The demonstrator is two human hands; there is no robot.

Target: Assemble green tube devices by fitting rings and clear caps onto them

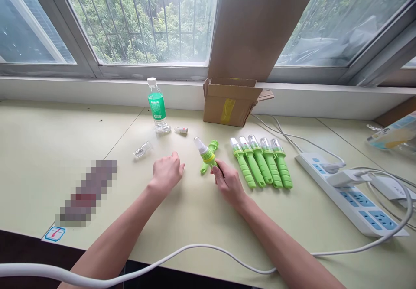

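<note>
My right hand (229, 181) is closed round the green handle of a light stick (207, 155), tilted up to the left. It has yellow-green rings and a white cone at its top, with no clear cap over it. Behind it lies another green handle (213, 146), partly hidden. My left hand (166, 172) rests on the table as a loose fist, its fingers curled under; what they hold, if anything, is hidden. Clear plastic caps (143, 150) (162, 128) and a small white piece (181, 130) lie beyond it. Several green light sticks with clear caps (262, 161) lie side by side at right.
A bottle with a green label (156, 102) and an open cardboard box (229, 102) stand at the back. A white power strip (349, 198) with plugs and cables lies at right. One white cable (195, 246) crosses in front. A blurred-out item (89, 193) lies at left.
</note>
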